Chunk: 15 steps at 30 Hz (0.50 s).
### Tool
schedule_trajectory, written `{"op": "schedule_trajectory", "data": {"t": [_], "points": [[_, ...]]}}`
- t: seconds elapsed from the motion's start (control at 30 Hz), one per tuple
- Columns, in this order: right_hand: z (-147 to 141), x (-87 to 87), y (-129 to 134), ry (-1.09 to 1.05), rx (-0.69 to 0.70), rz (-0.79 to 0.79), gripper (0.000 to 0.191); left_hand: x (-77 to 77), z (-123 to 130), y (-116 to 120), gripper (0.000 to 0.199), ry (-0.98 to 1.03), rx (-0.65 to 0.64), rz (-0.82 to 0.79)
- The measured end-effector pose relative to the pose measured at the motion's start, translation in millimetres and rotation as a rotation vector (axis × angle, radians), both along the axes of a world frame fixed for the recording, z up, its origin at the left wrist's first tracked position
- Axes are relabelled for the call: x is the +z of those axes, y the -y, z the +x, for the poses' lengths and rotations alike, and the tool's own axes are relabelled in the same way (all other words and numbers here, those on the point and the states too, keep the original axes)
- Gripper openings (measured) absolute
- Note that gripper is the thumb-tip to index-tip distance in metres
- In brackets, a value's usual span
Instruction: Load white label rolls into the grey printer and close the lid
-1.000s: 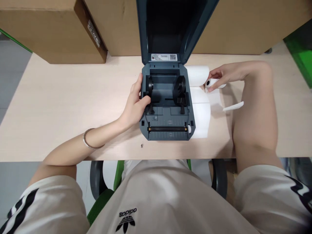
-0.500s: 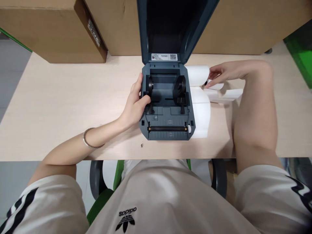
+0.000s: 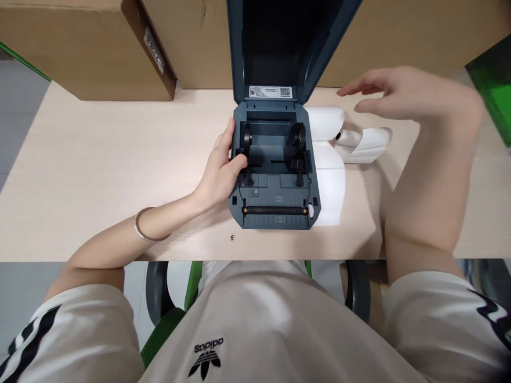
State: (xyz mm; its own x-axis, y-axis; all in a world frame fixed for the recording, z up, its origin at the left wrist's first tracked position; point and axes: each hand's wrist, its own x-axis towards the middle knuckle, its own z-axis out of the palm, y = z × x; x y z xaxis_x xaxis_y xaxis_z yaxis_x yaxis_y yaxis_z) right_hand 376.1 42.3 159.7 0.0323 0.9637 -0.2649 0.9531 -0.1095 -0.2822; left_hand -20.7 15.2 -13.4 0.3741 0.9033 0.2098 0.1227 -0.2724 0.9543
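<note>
A dark blue-grey label printer (image 3: 271, 186) sits on the table with its lid (image 3: 293, 48) raised, showing two black roll holders and a black roller inside. My left hand (image 3: 221, 167) grips the printer's left side, thumb over the rim and fingers along the outer wall. Above the table at the right, my right hand (image 3: 383, 93) is empty with its fingers apart, slightly blurred. Below that hand lies a small white paper roll (image 3: 349, 138) with a loose curled strip. A larger white label roll (image 3: 325, 123) lies against the printer's right side, its paper spread toward the front edge.
A cardboard box (image 3: 88, 53) stands at the back left, and a large cardboard panel (image 3: 399, 48) runs behind the printer. The pale wooden table (image 3: 120, 154) ends just in front of my body. Something green (image 3: 495, 90) is at the far right.
My right hand has let go of the small paper roll and moved up and to the right. The roll's loose strip has curled. My left hand stays on the printer.
</note>
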Motion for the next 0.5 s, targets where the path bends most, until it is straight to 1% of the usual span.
{"op": "schedule_trajectory", "data": {"t": [0.07, 0.13, 0.17, 0.23, 0.3, 0.33, 0.4, 0.47, 0.5], "points": [[-10, -6.4, -2, 0.003, 0.143, -0.041, 0.060, -0.4, -1, -1, 0.098, 0.006, 0.000, -0.005], [-19, -19.9, -7, 0.006, 0.297, -0.063, 0.070, -0.7, -1, -2, 0.095, 0.005, -0.002, 0.005], [-23, -27.7, -9, 0.014, 0.343, -0.051, 0.074, -1.0, -1, -3, 0.093, 0.002, -0.005, 0.012], [-30, -41.2, -13, 0.045, 0.353, 0.003, 0.078, -2.1, -2, -3, 0.091, -0.007, -0.013, 0.021], [-34, -47.6, -15, 0.086, 0.340, 0.047, 0.077, -4.2, -2, -4, 0.092, -0.011, -0.018, 0.017], [-34, -47.3, -15, 0.099, 0.347, 0.062, 0.073, -5.5, -3, -4, 0.094, -0.011, -0.019, 0.011], [-31, -39.8, -13, 0.117, 0.360, 0.071, 0.062, -7.8, -3, -4, 0.095, -0.007, -0.020, -0.002], [-20, -25.4, -8, 0.122, 0.340, 0.073, 0.054, -8.9, -2, -5, 0.096, 0.001, -0.018, -0.002], [-13, -16.7, -4, 0.107, 0.311, 0.082, 0.053, -8.9, -1, -5, 0.095, 0.005, -0.016, 0.004]]}}
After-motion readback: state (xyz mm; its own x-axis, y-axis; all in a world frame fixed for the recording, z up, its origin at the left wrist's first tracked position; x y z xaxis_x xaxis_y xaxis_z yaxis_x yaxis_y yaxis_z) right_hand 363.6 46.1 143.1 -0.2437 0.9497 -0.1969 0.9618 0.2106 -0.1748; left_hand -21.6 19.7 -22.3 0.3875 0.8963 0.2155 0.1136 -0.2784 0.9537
